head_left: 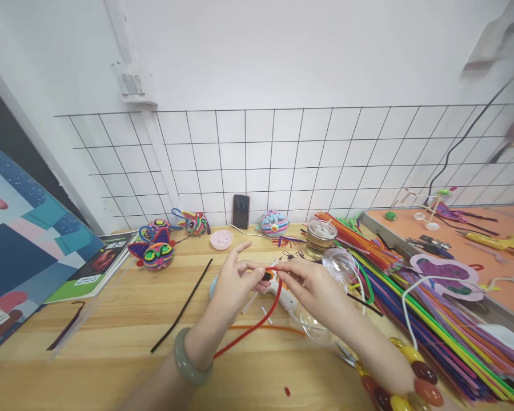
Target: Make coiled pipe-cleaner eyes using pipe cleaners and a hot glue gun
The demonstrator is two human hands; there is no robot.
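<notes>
Pinched between thumb and fingers of my left hand (239,281) is one part of a red pipe cleaner (257,326). My right hand (308,282) grips the same stem just to the right, close to its bent top. From there the long tail curves down and left over the table, passing under my left wrist. Behind my hands lies a white and orange glue gun (286,298), partly hidden. An orange pipe cleaner (268,327) and short white sticks (266,314) rest below it.
A black pipe cleaner (182,305) lies to the left. Colourful wrapped balls (158,255), a pink bowl (221,240) and a phone (241,211) stand at the back. Right, there are a round tin (321,237), clear plastic shells (317,325), scissors (346,357) and a large pipe-cleaner pile (437,337).
</notes>
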